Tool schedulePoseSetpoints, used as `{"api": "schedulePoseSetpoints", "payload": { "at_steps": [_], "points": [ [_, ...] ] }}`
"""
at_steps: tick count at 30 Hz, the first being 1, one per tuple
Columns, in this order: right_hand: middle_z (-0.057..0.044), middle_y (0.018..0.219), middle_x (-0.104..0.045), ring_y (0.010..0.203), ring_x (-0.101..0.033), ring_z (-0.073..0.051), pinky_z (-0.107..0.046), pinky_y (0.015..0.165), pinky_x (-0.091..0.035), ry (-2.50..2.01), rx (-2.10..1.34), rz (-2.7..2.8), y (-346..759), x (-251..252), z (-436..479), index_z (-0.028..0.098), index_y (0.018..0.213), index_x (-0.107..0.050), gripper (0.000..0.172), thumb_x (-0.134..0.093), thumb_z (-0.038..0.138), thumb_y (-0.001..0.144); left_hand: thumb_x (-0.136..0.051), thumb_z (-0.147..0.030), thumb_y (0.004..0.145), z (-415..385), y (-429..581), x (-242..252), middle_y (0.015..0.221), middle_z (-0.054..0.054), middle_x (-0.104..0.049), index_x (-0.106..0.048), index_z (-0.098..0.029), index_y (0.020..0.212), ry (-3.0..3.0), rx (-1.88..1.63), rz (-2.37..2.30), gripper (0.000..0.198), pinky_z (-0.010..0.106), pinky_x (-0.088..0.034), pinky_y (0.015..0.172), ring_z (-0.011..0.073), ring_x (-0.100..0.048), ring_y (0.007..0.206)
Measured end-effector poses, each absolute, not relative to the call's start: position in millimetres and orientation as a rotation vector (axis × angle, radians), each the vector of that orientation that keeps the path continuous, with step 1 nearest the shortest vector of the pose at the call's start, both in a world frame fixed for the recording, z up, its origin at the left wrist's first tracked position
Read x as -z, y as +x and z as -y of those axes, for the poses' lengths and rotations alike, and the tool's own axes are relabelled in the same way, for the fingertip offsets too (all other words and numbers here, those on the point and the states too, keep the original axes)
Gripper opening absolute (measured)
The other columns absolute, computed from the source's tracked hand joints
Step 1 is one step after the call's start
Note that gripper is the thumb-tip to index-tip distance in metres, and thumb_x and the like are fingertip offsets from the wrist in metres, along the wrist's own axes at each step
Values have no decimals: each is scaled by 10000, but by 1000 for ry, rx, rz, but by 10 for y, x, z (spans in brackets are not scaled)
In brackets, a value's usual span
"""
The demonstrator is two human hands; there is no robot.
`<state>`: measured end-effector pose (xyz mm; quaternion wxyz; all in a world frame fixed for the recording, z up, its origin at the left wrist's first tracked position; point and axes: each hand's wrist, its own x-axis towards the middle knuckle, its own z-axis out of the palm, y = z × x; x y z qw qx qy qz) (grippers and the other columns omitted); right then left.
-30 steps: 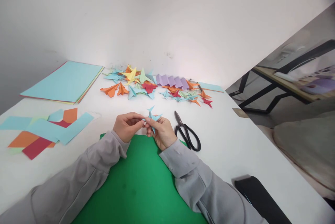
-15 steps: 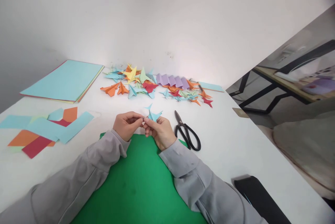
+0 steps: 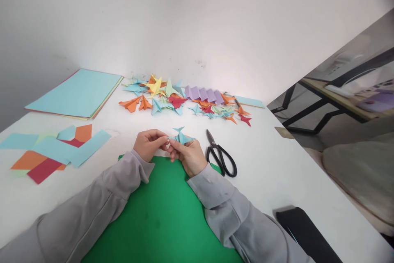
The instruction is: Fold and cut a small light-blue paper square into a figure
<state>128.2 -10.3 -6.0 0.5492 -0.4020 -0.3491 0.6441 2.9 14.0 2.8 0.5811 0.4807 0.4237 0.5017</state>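
Between my two hands is a small light blue folded paper plane (image 3: 182,137), with a forked tail-like tip pointing up and a wing reaching right. My right hand (image 3: 192,155) is closed on it, thumb on top. The thumb and fingertips of my left hand (image 3: 150,144) pinch its left tip, close against my right thumb; the exact contact is partly hidden by the fingers. Both hands are above the far edge of a green sheet (image 3: 160,209). Black-handled scissors (image 3: 220,154) lie just right of my right hand, blades pointing away.
Several folded paper planes (image 3: 155,86) are heaped along the wall, beside a purple pleated strip (image 3: 205,94). Cut paper pieces (image 3: 53,150) lie at left, in front of a stack of coloured sheets (image 3: 76,92). A black flat object (image 3: 308,234) rests at lower right.
The paper plane has turned in my fingers: its forked tip has shifted right and a wing now extends further right. My hands have stayed in nearly the same place.
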Motion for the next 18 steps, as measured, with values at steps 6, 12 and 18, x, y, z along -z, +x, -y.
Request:
{"api": "schedulePoseSetpoints", "payload": {
  "at_steps": [6,12,18],
  "points": [
    [-4,474,-607,346,-505,-74,-176,324,-449,-924,-1545,784,1287,57,89,114,535,-617,283,-738,366,583,-676,-195,532,-127,28,-68,465,-7,-603,-636,-119,579,1169,-1186,-1105,98,208,-435,428,93,-535,401],
    [3,481,-605,350,-507,-76,-175,322,-442,-906,-1537,827,1286,69,87,126,559,-606,276,-736,368,589,-669,-202,549,-93,35,-75,460,-6,-599,-629,-124,573,1236,-1195,-1049,91,215,-446,435,98,-539,410],
    [27,493,-596,359,-503,-71,-173,331,-441,-901,-1460,844,1277,108,83,144,632,-590,245,-725,348,617,-658,-201,583,-61,59,-80,463,-9,-596,-627,-127,593,1303,-1222,-969,81,211,-450,439,96,-540,418]
  ]
}}
